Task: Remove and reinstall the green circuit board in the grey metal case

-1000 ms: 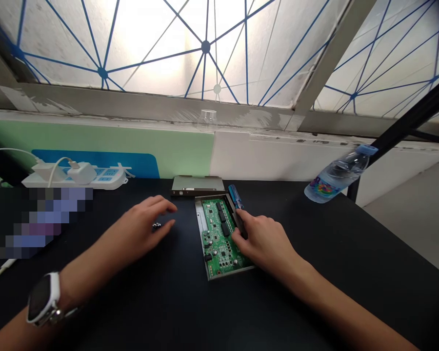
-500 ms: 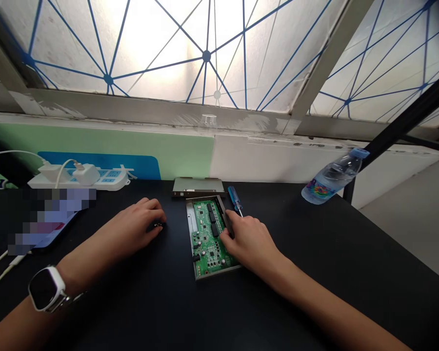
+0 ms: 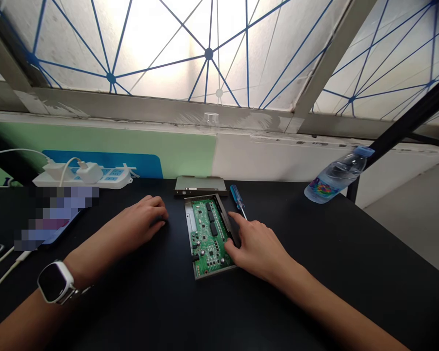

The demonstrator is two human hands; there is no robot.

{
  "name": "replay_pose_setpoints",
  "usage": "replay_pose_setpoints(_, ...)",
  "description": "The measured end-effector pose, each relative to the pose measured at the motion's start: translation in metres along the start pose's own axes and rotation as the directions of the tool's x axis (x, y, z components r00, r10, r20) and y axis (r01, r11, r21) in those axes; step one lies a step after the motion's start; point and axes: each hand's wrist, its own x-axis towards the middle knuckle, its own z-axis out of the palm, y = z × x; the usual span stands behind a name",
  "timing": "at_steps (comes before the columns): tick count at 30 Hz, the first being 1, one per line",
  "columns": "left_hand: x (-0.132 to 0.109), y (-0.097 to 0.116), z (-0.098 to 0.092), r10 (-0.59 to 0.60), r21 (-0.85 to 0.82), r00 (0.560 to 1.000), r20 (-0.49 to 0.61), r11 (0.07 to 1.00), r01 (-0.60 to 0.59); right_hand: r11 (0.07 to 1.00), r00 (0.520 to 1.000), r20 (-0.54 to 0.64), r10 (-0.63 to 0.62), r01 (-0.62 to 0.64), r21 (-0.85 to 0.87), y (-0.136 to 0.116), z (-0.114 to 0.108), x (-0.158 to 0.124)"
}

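Note:
A green circuit board [image 3: 204, 247] lies in a shallow metal case [image 3: 189, 218] on the black table. My right hand [image 3: 259, 246] is at the case's right side, thumb and index finger spread, their tips at or just over its side wall. The other fingers of that hand are out of sight beneath it. A blue-handled screwdriver [image 3: 237, 196] lies just beyond my right hand. Left of the case, my left hand [image 3: 146, 217] rests on the table with its fingers curled in. What lies under those fingers is hidden.
Behind the case sits a flat metal cover [image 3: 200, 184]. A water bottle [image 3: 332, 178] leans at the right. On the left are a power strip [image 3: 111, 179] with chargers and a blurred-out phone [image 3: 64, 219] with white cables [image 3: 0, 280].
My right hand has shifted slightly right, its thumb drawing back from over the board toward the case wall. Small shiny bits seen under my left fingers earlier are now hidden.

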Motion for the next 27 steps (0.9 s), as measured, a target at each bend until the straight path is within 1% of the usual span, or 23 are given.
replay_pose_setpoints(4, 0.001, -0.004, 0.002, 0.012, -0.033, 1.000, 0.001, 0.999, -0.012, 0.999, 0.999, 0.002, -0.032, 0.032, 0.012, 0.001, 0.002, -0.002)
replay_pose_setpoints(7, 0.002, 0.000, 0.001, 0.019, -0.034, 1.000, -0.012, 0.999, -0.020, 0.999, 1.000, 0.007, -0.029, 0.029, 0.015, 0.000, 0.003, -0.002)
replay_pose_setpoints(9, 0.003, 0.008, 0.000, 0.032, -0.053, 0.999, -0.028, 0.998, -0.033, 0.999, 1.000, 0.014, -0.026, 0.026, 0.028, 0.000, 0.003, -0.002)
replay_pose_setpoints(12, 0.005, 0.026, -0.001, 0.070, -0.128, 0.996, -0.060, 0.989, -0.077, 0.997, 0.999, 0.018, -0.032, 0.031, 0.064, -0.001, 0.002, -0.003)
replay_pose_setpoints(17, 0.008, 0.057, 0.009, 0.103, -0.258, 0.988, -0.114, 0.957, -0.129, 0.995, 1.000, -0.005, -0.023, 0.023, 0.094, -0.002, 0.006, -0.004)
replay_pose_setpoints(20, 0.008, 0.066, 0.017, 0.082, -0.325, 0.985, -0.153, 0.937, -0.129, 0.994, 1.000, -0.004, -0.023, 0.023, 0.103, -0.002, 0.009, -0.003)
replay_pose_setpoints(23, 0.008, 0.067, 0.021, 0.038, -0.382, 0.978, -0.203, 0.917, -0.115, 0.989, 0.999, 0.029, -0.045, 0.041, 0.141, -0.003, 0.010, -0.003)
replay_pose_setpoints(25, 0.008, 0.065, 0.021, 0.006, -0.411, 0.971, -0.241, 0.905, -0.107, 0.974, 0.994, 0.071, -0.079, 0.062, 0.216, -0.003, 0.008, -0.004)
replay_pose_setpoints(27, 0.009, 0.065, 0.020, -0.030, -0.441, 0.964, -0.266, 0.893, -0.094, 0.939, 0.989, 0.107, -0.105, 0.063, 0.337, -0.001, 0.003, -0.002)
